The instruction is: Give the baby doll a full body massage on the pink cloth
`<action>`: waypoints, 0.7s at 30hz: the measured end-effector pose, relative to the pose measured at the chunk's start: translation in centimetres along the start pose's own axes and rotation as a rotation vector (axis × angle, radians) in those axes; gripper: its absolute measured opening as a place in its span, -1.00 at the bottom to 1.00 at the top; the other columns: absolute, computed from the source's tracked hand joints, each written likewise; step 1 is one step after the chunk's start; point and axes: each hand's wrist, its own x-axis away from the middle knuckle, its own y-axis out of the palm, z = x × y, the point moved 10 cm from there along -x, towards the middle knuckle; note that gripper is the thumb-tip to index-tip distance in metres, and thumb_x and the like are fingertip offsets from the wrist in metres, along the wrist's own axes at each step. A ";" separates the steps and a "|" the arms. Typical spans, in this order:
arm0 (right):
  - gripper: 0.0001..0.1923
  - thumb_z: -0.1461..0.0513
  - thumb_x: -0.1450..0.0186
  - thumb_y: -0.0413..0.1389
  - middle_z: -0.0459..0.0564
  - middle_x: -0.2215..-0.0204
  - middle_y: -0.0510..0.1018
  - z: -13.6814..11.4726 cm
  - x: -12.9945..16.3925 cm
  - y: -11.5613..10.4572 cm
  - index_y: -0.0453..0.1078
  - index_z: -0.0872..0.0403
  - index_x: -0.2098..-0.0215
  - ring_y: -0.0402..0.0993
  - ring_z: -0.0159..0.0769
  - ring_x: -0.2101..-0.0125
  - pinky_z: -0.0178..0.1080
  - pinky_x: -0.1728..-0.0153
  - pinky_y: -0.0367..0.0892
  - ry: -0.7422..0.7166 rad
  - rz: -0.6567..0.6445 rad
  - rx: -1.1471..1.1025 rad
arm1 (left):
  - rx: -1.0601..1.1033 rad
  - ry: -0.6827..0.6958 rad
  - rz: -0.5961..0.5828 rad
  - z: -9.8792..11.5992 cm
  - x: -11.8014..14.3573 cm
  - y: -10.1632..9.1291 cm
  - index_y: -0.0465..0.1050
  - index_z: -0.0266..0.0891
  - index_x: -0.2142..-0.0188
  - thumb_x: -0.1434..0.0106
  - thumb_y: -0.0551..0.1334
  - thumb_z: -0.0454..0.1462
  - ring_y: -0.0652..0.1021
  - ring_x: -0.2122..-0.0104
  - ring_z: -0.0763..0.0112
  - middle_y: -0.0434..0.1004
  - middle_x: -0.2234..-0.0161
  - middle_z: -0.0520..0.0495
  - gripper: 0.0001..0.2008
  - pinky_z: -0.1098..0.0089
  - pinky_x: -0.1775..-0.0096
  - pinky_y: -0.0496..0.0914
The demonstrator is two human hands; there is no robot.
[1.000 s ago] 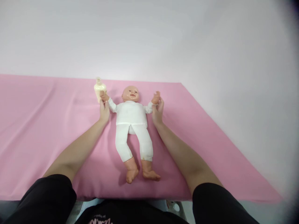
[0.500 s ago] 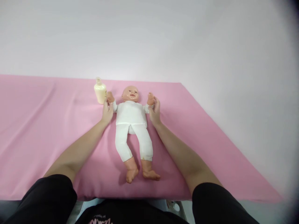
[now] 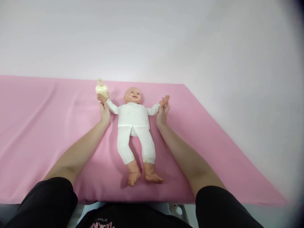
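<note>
A baby doll point(image 3: 133, 115) in a white top and white trousers lies on its back, head away from me and bare feet toward me. Its arms are spread out to both sides. My left hand point(image 3: 104, 113) is closed around the doll's forearm near the wrist on the left. On the other side, my right hand point(image 3: 163, 114) grips the doll's other arm at the wrist, fingers behind it. The doll's hand on the left overlaps a pale yellow pump bottle point(image 3: 102, 88), hiding its lower part.
A pink cloth point(image 3: 59, 126) with soft creases covers the table, its right edge running diagonally. A white surface point(image 3: 152, 38) lies beyond it. Below the near edge, part of a grey metal frame point(image 3: 177, 209) shows.
Both of my hands have moved outward, taking the doll's arms with them. The arms went from bent close to the body to stretched wide. The doll's body and the bottle stayed put.
</note>
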 end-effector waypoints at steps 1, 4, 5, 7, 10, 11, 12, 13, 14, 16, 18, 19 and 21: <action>-0.38 0.14 -0.34 0.00 0.17 -0.39 0.18 -1.3 0.3 0.7 0.03 -0.01 -0.35 0.17 -0.10 -0.39 0.20 -0.38 0.14 -0.040 -0.040 0.000 | -0.052 0.080 -0.071 0.9 0.2 0.8 0.24 -0.11 -0.14 -0.44 0.09 0.11 0.48 -0.20 0.20 0.44 -0.18 -0.24 -0.53 0.16 -0.24 0.38; -0.39 0.09 -0.35 0.10 0.15 -0.33 0.33 -3.7 1.4 3.5 0.14 -0.02 -0.33 0.28 -0.06 -0.33 0.12 -0.36 0.21 -0.081 -0.240 0.067 | -0.227 0.330 -0.322 3.4 1.8 3.8 0.24 -0.18 -0.23 -0.41 0.09 0.17 0.44 -0.23 0.11 0.40 -0.21 -0.31 -0.39 0.07 -0.27 0.32; -0.41 0.09 -0.34 0.12 0.14 -0.29 0.39 -4.3 1.9 4.6 0.20 -0.03 -0.31 0.33 -0.04 -0.29 0.13 -0.35 0.22 -0.107 -0.327 0.116 | -0.299 0.402 -0.418 3.9 2.6 4.9 0.27 -0.20 -0.24 -0.41 0.09 0.16 0.43 -0.23 0.07 0.41 -0.21 -0.32 -0.38 0.03 -0.29 0.29; -0.49 0.13 -0.33 0.12 0.10 -0.21 0.48 -5.1 3.0 6.3 0.31 -0.06 -0.25 0.39 -0.02 -0.23 0.15 -0.35 0.21 -0.177 -0.475 0.213 | -0.435 0.497 -0.588 4.2 4.1 6.9 0.33 -0.22 -0.22 -0.41 0.08 0.14 0.44 -0.20 0.02 0.45 -0.17 -0.33 -0.39 -0.04 -0.29 0.26; -0.51 0.16 -0.33 0.11 0.08 -0.18 0.51 -5.6 3.7 7.0 0.34 -0.07 -0.23 0.40 -0.02 -0.20 0.15 -0.35 0.20 -0.225 -0.538 0.248 | -0.505 0.506 -0.655 4.0 4.9 7.7 0.37 -0.21 -0.21 -0.42 0.09 0.11 0.46 -0.16 0.01 0.48 -0.12 -0.30 -0.43 -0.06 -0.28 0.27; -0.50 0.16 -0.34 0.11 0.08 -0.19 0.50 -5.5 3.4 6.7 0.32 -0.07 -0.24 0.38 -0.04 -0.22 0.14 -0.35 0.20 -0.202 -0.505 0.229 | -0.479 0.491 -0.617 4.1 4.7 7.4 0.36 -0.21 -0.22 -0.42 0.11 0.10 0.45 -0.18 0.01 0.47 -0.14 -0.30 -0.43 -0.05 -0.29 0.26; -0.49 0.16 -0.33 0.12 0.09 -0.21 0.48 -5.3 3.1 6.2 0.29 -0.06 -0.25 0.37 -0.06 -0.23 0.12 -0.35 0.20 -0.166 -0.457 0.197 | -0.431 0.469 -0.565 4.2 4.3 6.9 0.33 -0.20 -0.22 -0.41 0.13 0.10 0.43 -0.20 0.02 0.45 -0.16 -0.30 -0.43 -0.04 -0.30 0.25; -0.47 0.16 -0.33 0.12 0.10 -0.22 0.45 -5.0 2.7 5.6 0.26 -0.05 -0.27 0.35 -0.07 -0.25 0.10 -0.35 0.20 -0.123 -0.401 0.156 | -0.368 0.440 -0.506 4.2 3.9 6.3 0.30 -0.20 -0.23 -0.40 0.14 0.11 0.42 -0.22 0.03 0.43 -0.18 -0.31 -0.42 -0.01 -0.31 0.24; -0.45 0.16 -0.32 0.13 0.11 -0.25 0.42 -4.6 2.3 4.9 0.22 -0.04 -0.27 0.33 -0.09 -0.27 0.09 -0.35 0.19 -0.079 -0.337 0.109 | -0.296 0.399 -0.441 4.1 3.3 5.5 0.28 -0.20 -0.23 -0.40 0.14 0.11 0.42 -0.23 0.06 0.41 -0.20 -0.31 -0.41 0.02 -0.32 0.24; -0.42 0.16 -0.31 0.12 0.12 -0.30 0.35 -3.5 1.4 3.4 0.17 -0.03 -0.28 0.30 -0.12 -0.30 0.10 -0.36 0.18 -0.011 -0.201 0.007 | -0.154 0.275 -0.287 3.2 2.0 3.7 0.25 -0.19 -0.19 -0.41 0.14 0.10 0.43 -0.24 0.12 0.40 -0.20 -0.29 -0.46 0.09 -0.31 0.26; -0.41 0.18 -0.28 0.09 0.12 -0.34 0.28 -1.8 0.7 1.7 0.14 -0.03 -0.27 0.26 -0.12 -0.32 0.12 -0.36 0.18 0.043 -0.063 -0.081 | -0.036 0.112 -0.117 1.4 0.7 1.6 0.23 -0.16 -0.15 -0.44 0.13 0.04 0.45 -0.23 0.18 0.41 -0.19 -0.26 -0.56 0.17 -0.28 0.31; -0.41 0.18 -0.26 0.06 0.11 -0.35 0.27 -0.6 0.3 0.8 0.14 -0.04 -0.26 0.24 -0.12 -0.33 0.15 -0.36 0.17 0.085 0.008 -0.114 | 0.016 0.023 -0.036 0.4 0.3 0.7 0.21 -0.15 -0.13 -0.47 0.11 0.00 0.46 -0.23 0.21 0.41 -0.19 -0.25 -0.62 0.20 -0.26 0.34; -0.43 0.17 -0.25 0.00 0.11 -0.33 0.27 2.4 0.1 -1.0 0.17 -0.04 -0.24 0.25 -0.11 -0.33 0.21 -0.36 0.15 0.211 0.140 -0.153 | 0.112 -0.135 0.082 -1.7 -0.3 -0.6 0.18 -0.14 -0.12 -0.51 0.04 -0.10 0.46 -0.24 0.25 0.39 -0.22 -0.24 -0.71 0.22 -0.24 0.36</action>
